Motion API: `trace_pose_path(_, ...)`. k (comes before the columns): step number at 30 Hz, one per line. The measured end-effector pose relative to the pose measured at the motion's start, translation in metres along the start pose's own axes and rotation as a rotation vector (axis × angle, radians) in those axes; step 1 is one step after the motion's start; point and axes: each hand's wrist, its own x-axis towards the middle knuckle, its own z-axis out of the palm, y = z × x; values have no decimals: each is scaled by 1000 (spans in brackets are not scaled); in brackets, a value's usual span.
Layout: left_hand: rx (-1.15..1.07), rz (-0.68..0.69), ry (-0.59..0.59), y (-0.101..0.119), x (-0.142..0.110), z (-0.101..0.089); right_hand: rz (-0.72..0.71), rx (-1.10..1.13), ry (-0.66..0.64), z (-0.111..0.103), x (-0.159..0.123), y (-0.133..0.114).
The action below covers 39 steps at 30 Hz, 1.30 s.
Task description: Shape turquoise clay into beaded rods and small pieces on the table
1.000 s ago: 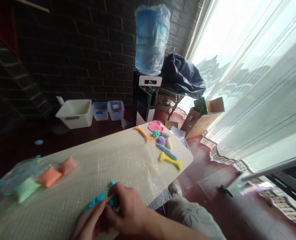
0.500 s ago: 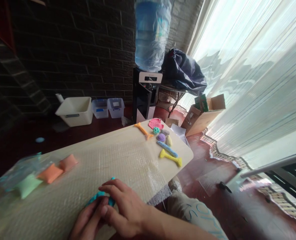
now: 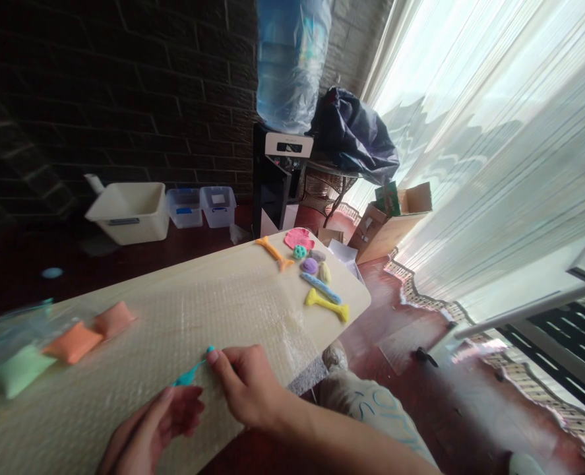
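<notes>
A lump of teal modelling clay (image 3: 187, 377) is drawn out into a thin strand over the near part of the table. My right hand (image 3: 250, 386) pinches the small end of the strand between thumb and fingers. At the other end, the thicker part sits at the fingertips of my left hand (image 3: 156, 425), whose fingers are curled and partly hide it. Toward the far right end of the table lie shaped clay pieces: a yellow bone (image 3: 328, 305), a blue stick (image 3: 320, 287), an orange bone (image 3: 274, 254), a purple lump (image 3: 309, 265) and a pink flat piece (image 3: 299, 239).
Bubble wrap (image 3: 252, 310) covers much of the table. Orange clay packs (image 3: 72, 342) and a green pack (image 3: 22, 369) lie at the left. Beyond the table stand a water dispenser (image 3: 288, 145), a white basket (image 3: 134, 214) and a cardboard box (image 3: 391, 221).
My hands were close together over the teal clay; now they have parted, with the clay stretched thin between them. The view has shifted slightly.
</notes>
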Motion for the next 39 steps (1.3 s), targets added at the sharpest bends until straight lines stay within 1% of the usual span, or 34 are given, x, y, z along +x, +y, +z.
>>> trace_pose_path(2,0,-42,2,-6,0,-3,111,148,-30,2,-1,1)
trace_pose_path(3,5,-57,4,-8,-1,-3,140,205,-33,4,0,3)
trace_pose_path(6,43,-64,14,-10,-2,-3,180,353,-24,7,3,8)
trace_pose_path(8,48,-66,12,-8,-3,-1,201,405,-10,7,5,7)
trace_pose_path(10,29,-73,-2,-6,-5,1,181,360,24,4,6,4)
trace_pose_path(13,-42,-120,-93,-9,-9,7,51,144,53,1,1,-2)
trace_pose_path(15,-107,-173,-145,-13,-12,11,-66,-15,15,1,-4,-4)
trace_pose_path(17,-150,-212,-131,-15,-15,15,-166,-124,-44,2,-8,-6)
trace_pose_path(19,-154,-214,-97,-15,-16,18,-215,-162,-92,2,-10,-7)
trace_pose_path(20,-142,-198,-98,-14,-17,19,-205,-148,-109,2,-10,-7)
trace_pose_path(22,-96,-153,-137,-9,-20,20,-101,-38,-120,2,-7,-6)
trace_pose_path(24,-41,-101,-170,-4,-24,22,79,163,-121,3,-3,-4)
trace_pose_path(26,-5,-47,-167,0,-28,25,223,350,-98,6,1,1)
trace_pose_path(27,5,-21,-159,2,-29,26,252,410,-70,7,3,3)
trace_pose_path(29,28,41,-145,6,-30,27,265,486,8,9,8,6)
trace_pose_path(32,141,195,-82,15,-29,21,316,599,89,6,13,8)
trace_pose_path(36,501,515,56,25,-21,1,395,872,145,-8,21,7)
trace_pose_path(38,672,662,98,21,-16,-8,450,967,128,-17,23,9)
trace_pose_path(39,738,710,109,17,-12,-12,483,982,116,-22,23,11)
